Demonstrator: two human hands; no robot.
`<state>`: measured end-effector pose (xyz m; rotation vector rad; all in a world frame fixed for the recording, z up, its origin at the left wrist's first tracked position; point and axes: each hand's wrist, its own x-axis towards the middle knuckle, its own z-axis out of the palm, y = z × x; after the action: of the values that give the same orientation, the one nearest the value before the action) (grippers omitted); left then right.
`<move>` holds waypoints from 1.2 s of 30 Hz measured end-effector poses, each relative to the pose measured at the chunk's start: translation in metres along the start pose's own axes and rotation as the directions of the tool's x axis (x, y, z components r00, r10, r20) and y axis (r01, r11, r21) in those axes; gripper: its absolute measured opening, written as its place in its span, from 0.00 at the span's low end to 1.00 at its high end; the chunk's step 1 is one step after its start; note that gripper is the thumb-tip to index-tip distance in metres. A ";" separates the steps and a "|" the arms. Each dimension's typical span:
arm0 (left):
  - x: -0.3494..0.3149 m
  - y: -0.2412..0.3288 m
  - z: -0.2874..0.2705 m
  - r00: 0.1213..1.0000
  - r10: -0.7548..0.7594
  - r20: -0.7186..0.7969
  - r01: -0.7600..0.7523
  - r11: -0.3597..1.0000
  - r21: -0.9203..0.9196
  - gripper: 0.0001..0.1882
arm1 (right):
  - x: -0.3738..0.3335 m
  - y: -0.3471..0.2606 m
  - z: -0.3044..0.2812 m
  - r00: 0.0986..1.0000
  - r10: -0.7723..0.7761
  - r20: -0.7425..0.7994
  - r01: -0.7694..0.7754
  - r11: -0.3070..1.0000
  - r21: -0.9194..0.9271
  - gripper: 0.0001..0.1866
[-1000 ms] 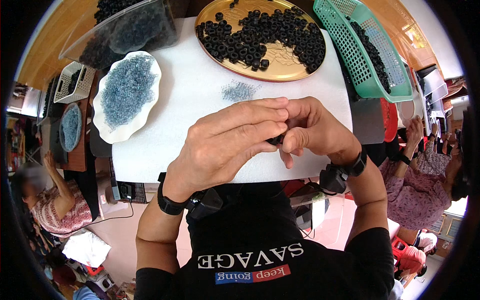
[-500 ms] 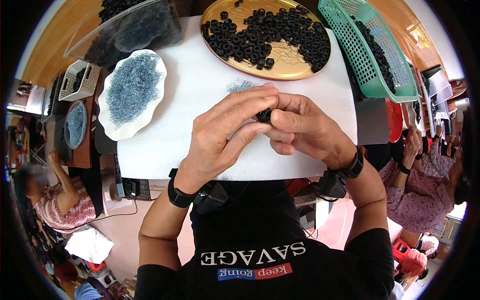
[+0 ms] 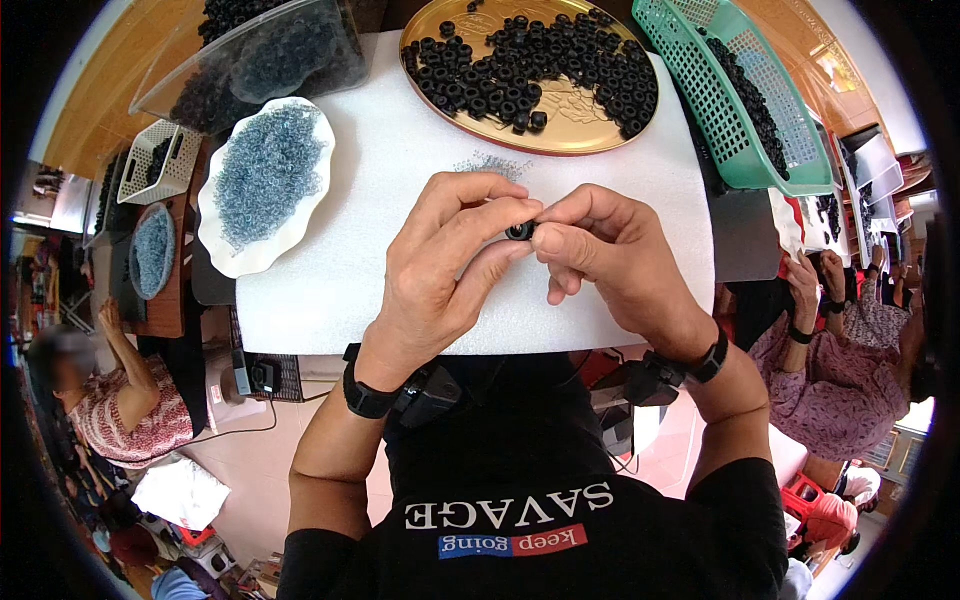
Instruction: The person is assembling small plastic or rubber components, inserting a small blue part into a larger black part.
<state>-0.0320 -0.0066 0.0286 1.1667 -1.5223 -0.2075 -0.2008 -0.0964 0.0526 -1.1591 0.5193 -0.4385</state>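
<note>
Above the white foam mat [image 3: 330, 310], my left hand [image 3: 435, 260] pinches a small black ring-shaped part [image 3: 520, 230] between thumb and forefinger. The part's open face, with a hole in it, is turned towards me. My right hand [image 3: 615, 255] has its thumb and forefinger closed at the right edge of that part. Whatever sits between those right fingertips is too small to make out. Just beyond my hands lies a little pile of tiny bluish see-through rings [image 3: 492, 165]. A round gold tray [image 3: 560, 105] farther back carries many similar black ring-shaped parts [image 3: 490, 85].
A scalloped white dish [image 3: 240, 262] of bluish rings stands at left. Behind it is a clear bin [image 3: 345, 50] of dark parts. A green basket [image 3: 735, 170] with black parts is at the right. Other people work at both sides, including a person in a patterned top [image 3: 130, 415].
The black part has turned and shows its open face more plainly. My right fingers have drawn slightly back from it, and both hands have parted a little.
</note>
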 end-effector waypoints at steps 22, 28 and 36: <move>-0.006 0.002 0.003 0.993 -0.116 0.020 0.116 0.993 -0.030 0.16 | -0.007 -0.002 0.004 0.914 -0.406 0.015 0.339 0.742 -0.578 0.08; -0.006 0.002 0.006 0.995 -0.099 0.001 0.099 0.995 -0.001 0.16 | -0.006 -0.011 -0.001 0.975 -0.221 -0.013 0.176 0.809 -0.560 0.07; -0.006 0.001 0.004 0.998 -0.006 0.063 0.011 0.997 -0.079 0.16 | 0.005 -0.034 -0.023 0.982 0.099 0.159 -0.049 0.955 -0.293 0.09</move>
<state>-0.0368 -0.0031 0.0241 1.1128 -1.5500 -0.3100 -0.2125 -0.1283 0.0770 -1.4386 0.4838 -0.1972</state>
